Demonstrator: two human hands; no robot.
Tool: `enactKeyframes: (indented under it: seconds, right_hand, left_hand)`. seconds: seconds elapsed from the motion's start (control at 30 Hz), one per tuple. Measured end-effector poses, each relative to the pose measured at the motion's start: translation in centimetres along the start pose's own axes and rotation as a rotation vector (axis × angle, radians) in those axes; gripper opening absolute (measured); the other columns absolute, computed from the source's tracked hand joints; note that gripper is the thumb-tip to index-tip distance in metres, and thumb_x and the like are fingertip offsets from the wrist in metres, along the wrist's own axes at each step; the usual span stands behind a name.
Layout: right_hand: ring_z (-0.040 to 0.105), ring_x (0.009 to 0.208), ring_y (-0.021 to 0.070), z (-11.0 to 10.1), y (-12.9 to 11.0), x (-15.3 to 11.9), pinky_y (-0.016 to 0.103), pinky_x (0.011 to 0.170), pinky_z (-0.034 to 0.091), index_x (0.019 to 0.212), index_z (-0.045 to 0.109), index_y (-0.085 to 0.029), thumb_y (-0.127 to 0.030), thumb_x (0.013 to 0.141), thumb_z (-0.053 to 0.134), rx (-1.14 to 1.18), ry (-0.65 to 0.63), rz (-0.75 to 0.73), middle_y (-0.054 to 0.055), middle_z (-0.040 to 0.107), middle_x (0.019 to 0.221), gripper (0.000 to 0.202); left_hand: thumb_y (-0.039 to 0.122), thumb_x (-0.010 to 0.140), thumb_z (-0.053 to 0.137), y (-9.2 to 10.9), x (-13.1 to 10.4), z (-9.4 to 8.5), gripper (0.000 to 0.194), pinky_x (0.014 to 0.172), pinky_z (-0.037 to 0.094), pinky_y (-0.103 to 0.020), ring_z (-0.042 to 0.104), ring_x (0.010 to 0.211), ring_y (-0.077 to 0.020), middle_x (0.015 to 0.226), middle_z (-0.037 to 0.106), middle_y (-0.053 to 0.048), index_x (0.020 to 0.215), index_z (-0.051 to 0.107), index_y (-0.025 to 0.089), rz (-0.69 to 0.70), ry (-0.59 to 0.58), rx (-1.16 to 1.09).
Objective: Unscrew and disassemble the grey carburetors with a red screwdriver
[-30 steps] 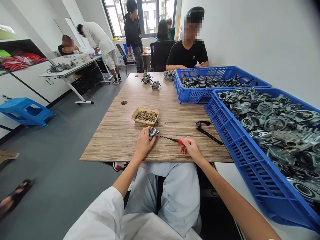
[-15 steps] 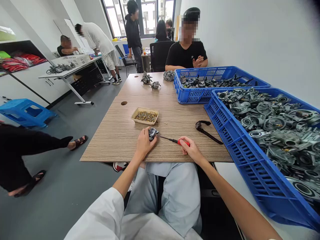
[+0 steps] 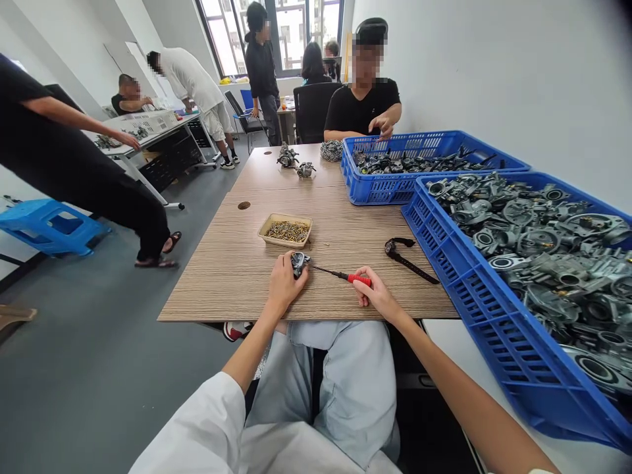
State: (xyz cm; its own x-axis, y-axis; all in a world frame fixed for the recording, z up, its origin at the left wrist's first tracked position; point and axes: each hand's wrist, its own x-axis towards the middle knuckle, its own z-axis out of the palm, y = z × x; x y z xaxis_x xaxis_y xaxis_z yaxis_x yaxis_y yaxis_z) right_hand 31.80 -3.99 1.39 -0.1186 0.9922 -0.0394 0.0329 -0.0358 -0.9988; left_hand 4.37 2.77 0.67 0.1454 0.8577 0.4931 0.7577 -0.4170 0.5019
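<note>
My left hand [image 3: 287, 283] is closed around a small grey metal carburetor [image 3: 299, 263] near the table's front edge. From the right, my right hand [image 3: 374, 289] grips the red handle of a screwdriver [image 3: 359, 279]. Its thin dark shaft points left, and the tip meets the carburetor's right side; the exact contact is too small to make out. Just behind the carburetor stands a beige tray [image 3: 261, 238] full of small brass-coloured screws or jets. One loose brass piece [image 3: 326, 245] lies on the table to the tray's right.
A black wristwatch [image 3: 409, 260] lies right of my hands. Two blue crates, the near one [image 3: 474, 283] and the far one [image 3: 375, 193], hold metal carburetor parts. Two carburetors [image 3: 305, 170] stand farther back. A person in black [image 3: 363, 112] sits opposite; another walks at left.
My hands keep nearly the same pose, the screwdriver still against the carburetor. The person at left has stepped further into view. The seated person's hand has lowered to the far crate.
</note>
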Motion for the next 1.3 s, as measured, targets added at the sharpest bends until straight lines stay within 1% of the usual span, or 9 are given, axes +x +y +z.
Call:
enactKeyframes:
  seconds: [0.23,0.5,0.63,0.73,0.8,0.9,0.97,1.07,1.3]
  right_hand:
    - [0.052,0.044,0.0107,-0.1,0.3,0.2,0.021,0.043,0.039,0.099,0.05,-0.024,-0.058,0.094,0.065,0.007,0.017,-0.018,-0.01,0.056,0.057,0.037]
    - [0.053,0.041,0.0107,0.1,0.6,0.2,0.021,0.038,0.037,0.086,0.052,-0.024,-0.063,0.097,0.063,-0.004,0.094,-0.045,-0.008,0.053,0.055,0.042]
    - [0.055,0.043,0.0115,0.0,1.3,0.4,0.021,0.039,0.038,0.088,0.054,-0.024,-0.065,0.1,0.058,-0.035,0.088,-0.046,-0.007,0.054,0.056,0.042]
    - [0.053,0.042,0.0115,0.0,1.3,0.3,0.021,0.04,0.039,0.093,0.055,-0.024,-0.065,0.101,0.054,-0.068,0.072,-0.057,-0.008,0.052,0.055,0.042]
    - [0.05,0.041,0.0116,0.0,1.0,0.2,0.021,0.04,0.039,0.101,0.054,-0.024,-0.063,0.099,0.057,-0.087,0.06,-0.054,-0.01,0.05,0.053,0.038]
    - [0.048,0.04,0.0116,0.0,0.4,0.0,0.021,0.041,0.038,0.11,0.05,-0.025,-0.056,0.094,0.065,-0.093,0.033,-0.038,-0.012,0.05,0.051,0.038]
    - [0.048,0.04,0.0116,-0.1,0.1,0.0,0.021,0.041,0.037,0.11,0.047,-0.025,-0.054,0.092,0.065,-0.088,0.015,-0.031,-0.013,0.05,0.051,0.038]
    - [0.047,0.04,0.0116,-0.1,0.2,0.0,0.022,0.04,0.036,0.108,0.044,-0.026,-0.055,0.093,0.064,-0.088,0.008,-0.023,-0.014,0.049,0.051,0.038]
    - [0.048,0.041,0.0121,0.1,0.4,0.0,0.023,0.04,0.037,0.1,0.046,-0.026,-0.062,0.096,0.06,-0.097,0.021,-0.017,-0.011,0.05,0.053,0.039]
  left_hand:
    - [0.036,0.1,0.062,-0.1,0.0,0.1,0.042,0.102,0.054,-0.047,0.061,0.119,-0.0325,0.124,0.061,-0.015,0.136,0.048,0.02,0.015,0.005,0.007]
    - [0.037,0.099,0.064,-0.2,-0.1,0.2,0.045,0.102,0.055,-0.046,0.062,0.119,-0.0319,0.124,0.062,-0.015,0.137,0.048,0.02,0.044,0.022,0.026]
    - [0.037,0.099,0.064,-0.3,-0.1,0.2,0.044,0.103,0.054,-0.046,0.062,0.12,-0.0317,0.124,0.061,-0.015,0.137,0.048,0.021,0.045,0.021,0.019]
    - [0.037,0.099,0.064,-0.3,-0.1,0.2,0.045,0.104,0.054,-0.047,0.061,0.121,-0.0319,0.125,0.061,-0.015,0.137,0.048,0.021,0.044,0.018,0.015]
    - [0.037,0.099,0.064,-0.3,-0.1,0.2,0.045,0.104,0.053,-0.047,0.061,0.12,-0.0318,0.125,0.062,-0.015,0.137,0.048,0.021,0.041,0.014,0.013]
    - [0.036,0.098,0.065,-0.3,-0.1,0.1,0.045,0.105,0.053,-0.047,0.061,0.121,-0.032,0.125,0.062,-0.015,0.137,0.049,0.02,0.033,0.008,0.01]
    - [0.035,0.098,0.065,-0.4,0.0,0.1,0.045,0.105,0.053,-0.048,0.06,0.121,-0.0324,0.126,0.062,-0.016,0.137,0.049,0.019,0.029,0.006,0.007]
    - [0.034,0.097,0.064,-0.5,0.0,0.2,0.047,0.106,0.053,-0.048,0.06,0.123,-0.0327,0.127,0.062,-0.016,0.139,0.048,0.019,0.028,0.006,0.0]
    - [0.034,0.097,0.064,-0.6,-0.1,0.1,0.049,0.107,0.052,-0.049,0.06,0.124,-0.033,0.129,0.062,-0.016,0.142,0.048,0.02,0.019,0.001,-0.01]
